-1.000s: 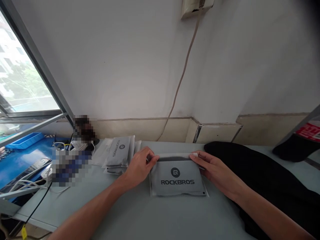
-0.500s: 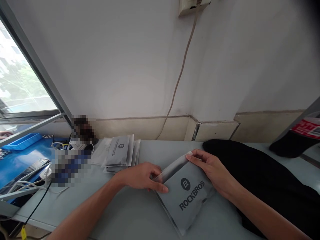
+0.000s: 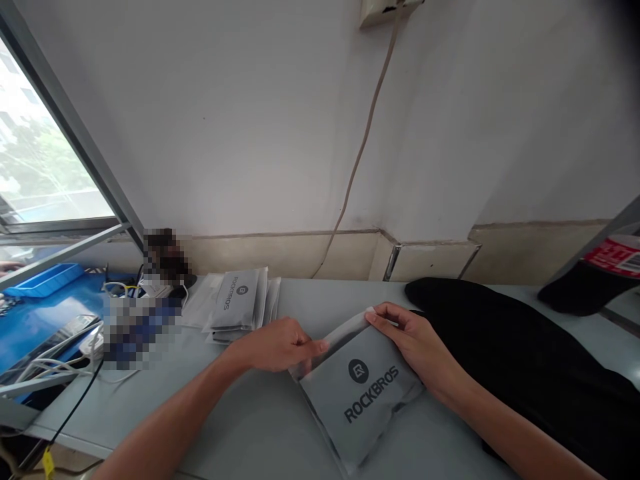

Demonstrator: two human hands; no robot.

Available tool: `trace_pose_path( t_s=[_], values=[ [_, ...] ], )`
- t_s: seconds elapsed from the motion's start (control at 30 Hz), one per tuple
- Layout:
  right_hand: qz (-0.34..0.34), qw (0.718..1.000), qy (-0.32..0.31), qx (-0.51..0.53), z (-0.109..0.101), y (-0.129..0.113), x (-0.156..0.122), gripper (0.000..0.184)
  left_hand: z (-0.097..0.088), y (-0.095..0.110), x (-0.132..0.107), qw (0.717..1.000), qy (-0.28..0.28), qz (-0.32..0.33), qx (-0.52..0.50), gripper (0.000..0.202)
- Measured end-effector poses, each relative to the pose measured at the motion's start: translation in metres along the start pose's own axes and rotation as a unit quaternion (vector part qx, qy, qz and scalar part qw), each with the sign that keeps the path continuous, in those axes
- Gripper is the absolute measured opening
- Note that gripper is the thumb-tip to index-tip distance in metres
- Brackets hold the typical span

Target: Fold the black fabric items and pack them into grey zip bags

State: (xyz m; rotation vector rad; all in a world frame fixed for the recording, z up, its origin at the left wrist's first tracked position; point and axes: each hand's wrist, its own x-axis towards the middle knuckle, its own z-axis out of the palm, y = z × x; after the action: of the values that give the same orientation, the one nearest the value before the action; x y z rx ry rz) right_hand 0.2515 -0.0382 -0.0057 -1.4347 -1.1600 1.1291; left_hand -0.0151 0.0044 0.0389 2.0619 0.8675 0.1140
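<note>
A clear plastic bag (image 3: 360,407) with a grey face printed ROCKBROS is tilted over the table, its top edge away from me. My left hand (image 3: 283,345) is closed on the bag's upper left corner, thumb lying along the top strip and fingers partly hidden behind the film. At the upper right corner, my right hand (image 3: 413,337) pinches the edge between thumb and fingers. Left of the hands lies a stack of similar ROCKBROS bags (image 3: 239,300).
Black cloth (image 3: 505,353) covers the table's right side. A dark drink bottle (image 3: 595,273) lies at far right. White cables (image 3: 55,367) and a blue tray (image 3: 45,283) are at left. A cord (image 3: 367,127) hangs down the wall from a socket.
The bag has shifted slightly left with both hands. My left thumb has moved from the bag's front face up to its top strip.
</note>
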Motion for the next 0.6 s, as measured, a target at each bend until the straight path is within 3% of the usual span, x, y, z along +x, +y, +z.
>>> trace_pose_path(
  t_s=[0.07,0.1,0.2,0.27,0.4,0.6],
  values=[
    [-0.002,1.0,-0.006,-0.004,0.0,-0.002,0.0,0.043,0.001,0.004,-0.001,1.0,-0.024,0.018,-0.008,0.076],
    [-0.002,1.0,-0.016,-0.006,-0.001,-0.003,-0.001,0.042,0.002,0.006,-0.001,1.0,-0.01,0.026,-0.009,0.075],
    [-0.007,0.998,-0.061,-0.009,0.002,-0.006,-0.004,0.043,0.009,0.01,0.003,0.994,0.099,0.02,-0.031,0.062],
    [-0.035,0.995,-0.095,-0.022,0.006,-0.007,-0.008,0.043,0.018,0.009,0.009,0.986,0.139,0.006,-0.094,0.051],
    [-0.08,0.978,-0.179,-0.068,0.015,-0.003,-0.014,0.039,0.035,-0.001,0.022,0.97,0.104,0.027,-0.22,0.048],
    [-0.074,0.969,-0.215,-0.095,0.018,0.007,-0.013,0.042,0.044,-0.002,0.024,0.97,0.129,0.019,-0.207,0.046]
  ],
)
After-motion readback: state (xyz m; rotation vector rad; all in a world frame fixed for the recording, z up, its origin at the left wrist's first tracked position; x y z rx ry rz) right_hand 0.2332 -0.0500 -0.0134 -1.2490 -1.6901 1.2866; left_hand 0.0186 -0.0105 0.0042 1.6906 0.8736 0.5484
